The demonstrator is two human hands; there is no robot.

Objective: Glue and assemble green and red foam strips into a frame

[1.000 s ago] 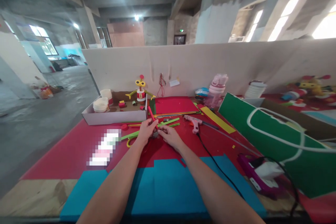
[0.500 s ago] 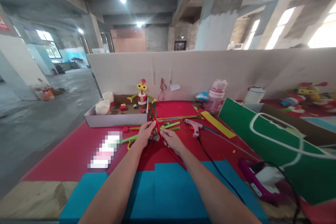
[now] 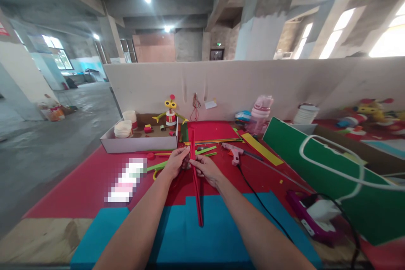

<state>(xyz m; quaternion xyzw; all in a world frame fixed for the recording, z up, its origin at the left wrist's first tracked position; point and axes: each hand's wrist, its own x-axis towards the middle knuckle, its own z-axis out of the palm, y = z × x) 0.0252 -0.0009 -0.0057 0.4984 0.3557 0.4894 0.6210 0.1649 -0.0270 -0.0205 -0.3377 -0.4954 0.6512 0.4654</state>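
A long, narrow red strip point(image 3: 196, 190), which looks folded, runs lengthwise between my hands. My left hand point(image 3: 177, 162) has its fingers closed on the strip's left side. From the right, my right hand point(image 3: 205, 168) pinches it a little lower. The strip's near end hangs over the blue sheets point(image 3: 218, 232) at the table's front. Green strips point(image 3: 207, 150) lie behind my hands, and yellow scissor handles point(image 3: 155, 174) show partly beside my left wrist. To the right rests a pink glue gun point(image 3: 233, 152) with a black cord.
A white box point(image 3: 139, 145) with paper cups stands back left, a robot figure point(image 3: 171, 116) behind it. Red sheets point(image 3: 211, 130) lie at the back. A yellow strip point(image 3: 262, 149), a green board point(image 3: 303, 168) and a purple power strip point(image 3: 311, 219) are on the right.
The red strip has swung from a slant toward my right forearm to nearly straight away from me. My right hand has shifted slightly left; both hands still hold it.
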